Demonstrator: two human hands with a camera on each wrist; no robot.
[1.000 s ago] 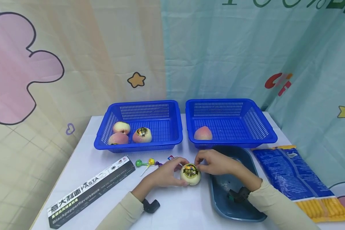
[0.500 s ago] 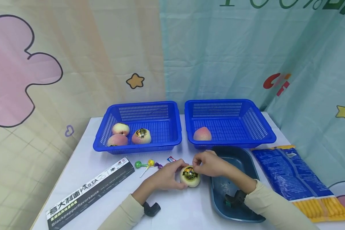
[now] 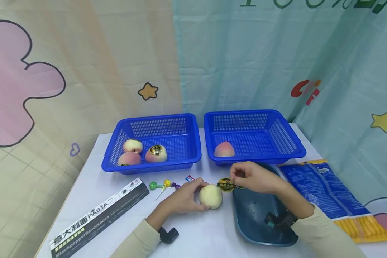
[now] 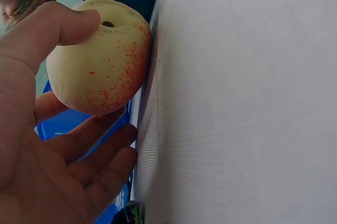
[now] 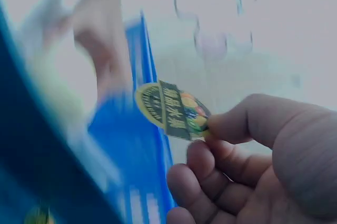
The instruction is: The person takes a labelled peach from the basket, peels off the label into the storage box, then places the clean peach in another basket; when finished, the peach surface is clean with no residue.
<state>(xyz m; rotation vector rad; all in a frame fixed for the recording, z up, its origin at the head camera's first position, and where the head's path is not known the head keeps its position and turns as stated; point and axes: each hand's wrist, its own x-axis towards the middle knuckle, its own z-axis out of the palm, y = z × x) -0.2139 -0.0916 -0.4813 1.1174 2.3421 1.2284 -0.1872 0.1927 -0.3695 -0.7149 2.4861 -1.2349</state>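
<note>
My left hand (image 3: 187,197) grips a pale peach (image 3: 211,196) on the white table, thumb on top and fingers along its side. In the left wrist view the peach (image 4: 102,61) shows red speckles and a dark stem hollow. Beside it, my right hand (image 3: 254,177) pinches a round black-and-gold sticker (image 3: 225,185) between thumb and forefinger, apart from the peach. Fruit pictures and printed characters show on that sticker (image 5: 174,109) in the right wrist view. Below the right forearm lies a dark blue-green basin (image 3: 248,222).
Two blue baskets stand behind: the left basket (image 3: 180,166) holds several peaches (image 3: 156,153), the right basket (image 3: 261,159) one peach (image 3: 224,149). Lollipops (image 3: 162,185) and a pasta box (image 3: 100,218) lie left. A blue-and-yellow bag (image 3: 329,193) lies right of the basin.
The sticker was on the peach; now it is off, held in my right hand, which has moved right. My left hand keeps its grip on the peach.
</note>
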